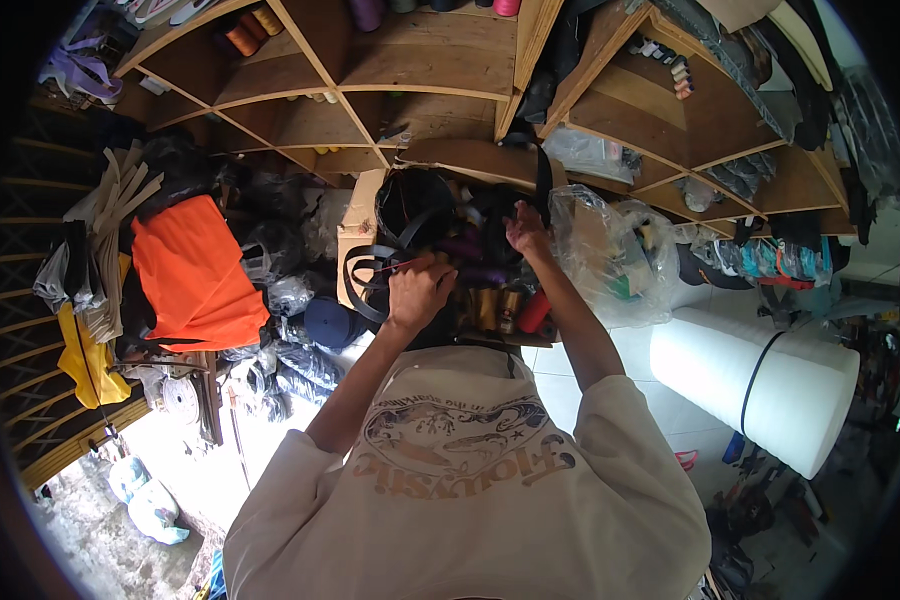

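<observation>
My left hand (422, 290) is closed over the left side of an open cardboard box (362, 197), its fingers bent toward the box. A thin reddish piece sticks out beside its fingers. What it grips is too small to name. Black strap (362, 252) hangs in loops just left of this hand. My right hand (526, 228) is raised at the box's right side, fingers curled together; whatever they hold is not clear. Between the hands lie purple thread spools (485, 275). Nearer me stand gold thread spools (486, 305) and a red spool (535, 312).
Wooden shelves (425, 65) with spools rise behind the box. A clear plastic bag (610, 255) bulges right of my right arm. Farther right lies a strapped white foam roll (755, 385). At left hang orange fabric (200, 275) and yellow fabric (88, 355).
</observation>
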The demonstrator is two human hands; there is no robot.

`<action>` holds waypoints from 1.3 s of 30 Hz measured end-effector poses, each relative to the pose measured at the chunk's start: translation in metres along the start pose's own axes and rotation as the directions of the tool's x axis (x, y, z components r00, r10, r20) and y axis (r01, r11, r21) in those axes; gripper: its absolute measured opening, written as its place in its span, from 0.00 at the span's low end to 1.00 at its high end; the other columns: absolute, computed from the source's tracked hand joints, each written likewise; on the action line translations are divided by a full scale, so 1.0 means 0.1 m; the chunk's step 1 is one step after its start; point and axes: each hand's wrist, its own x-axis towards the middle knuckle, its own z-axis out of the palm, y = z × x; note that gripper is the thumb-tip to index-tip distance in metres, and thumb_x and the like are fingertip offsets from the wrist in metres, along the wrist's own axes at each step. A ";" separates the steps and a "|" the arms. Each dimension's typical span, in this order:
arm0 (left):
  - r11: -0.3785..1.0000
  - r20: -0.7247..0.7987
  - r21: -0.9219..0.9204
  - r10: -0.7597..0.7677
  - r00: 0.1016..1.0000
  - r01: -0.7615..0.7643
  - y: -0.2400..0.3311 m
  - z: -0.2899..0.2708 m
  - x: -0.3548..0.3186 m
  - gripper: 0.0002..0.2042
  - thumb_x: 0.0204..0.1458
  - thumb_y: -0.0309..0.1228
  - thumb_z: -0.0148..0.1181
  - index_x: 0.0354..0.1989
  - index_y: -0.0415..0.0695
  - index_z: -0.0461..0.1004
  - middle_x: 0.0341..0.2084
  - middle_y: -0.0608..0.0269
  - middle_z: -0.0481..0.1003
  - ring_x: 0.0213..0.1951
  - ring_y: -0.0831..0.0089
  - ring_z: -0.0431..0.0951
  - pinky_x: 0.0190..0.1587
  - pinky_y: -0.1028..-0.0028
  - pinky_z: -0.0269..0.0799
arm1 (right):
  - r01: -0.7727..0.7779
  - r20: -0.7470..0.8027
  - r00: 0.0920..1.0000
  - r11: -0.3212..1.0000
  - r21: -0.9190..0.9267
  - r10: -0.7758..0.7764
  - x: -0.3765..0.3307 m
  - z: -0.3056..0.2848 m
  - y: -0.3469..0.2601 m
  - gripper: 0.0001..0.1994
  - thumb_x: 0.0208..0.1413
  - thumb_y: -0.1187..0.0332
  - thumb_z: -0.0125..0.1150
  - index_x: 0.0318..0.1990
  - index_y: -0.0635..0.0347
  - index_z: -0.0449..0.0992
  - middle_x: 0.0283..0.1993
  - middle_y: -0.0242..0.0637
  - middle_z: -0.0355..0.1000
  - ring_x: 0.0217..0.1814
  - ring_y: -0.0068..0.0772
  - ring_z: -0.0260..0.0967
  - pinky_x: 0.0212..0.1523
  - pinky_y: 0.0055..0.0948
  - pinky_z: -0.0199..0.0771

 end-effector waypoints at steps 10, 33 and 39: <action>0.721 0.482 -0.565 -0.106 0.870 0.401 -0.12 -0.61 0.56 0.12 0.59 0.24 0.45 0.47 0.35 0.73 0.27 0.59 0.74 0.33 0.73 0.78 0.39 0.73 0.75 | -0.263 0.022 0.821 -0.343 0.902 -0.571 -0.02 -0.37 -0.09 0.24 0.50 0.53 0.65 0.50 0.60 0.72 0.53 0.40 0.69 0.53 0.31 0.69 0.49 0.32 0.71; 0.918 0.433 -0.387 0.099 0.896 0.086 -0.50 -1.07 1.08 0.28 0.52 0.13 0.42 0.62 0.48 0.61 0.39 0.50 0.77 0.39 0.61 0.80 0.43 0.67 0.74 | -0.383 0.274 0.900 -0.314 0.869 -0.339 -0.63 -0.93 -0.72 0.10 0.61 0.68 0.54 0.42 0.69 0.72 0.31 0.39 0.72 0.35 0.36 0.76 0.40 0.39 0.78; 0.994 0.334 -0.033 -0.087 0.938 0.104 -1.53 -0.93 0.52 0.26 0.48 0.16 0.53 0.58 0.48 0.67 0.38 0.51 0.76 0.34 0.60 0.79 0.39 0.67 0.76 | -0.431 0.382 0.891 -0.196 0.881 -0.245 -0.57 -1.30 -0.86 0.09 0.61 0.67 0.57 0.37 0.67 0.75 0.24 0.30 0.67 0.25 0.22 0.65 0.35 0.27 0.75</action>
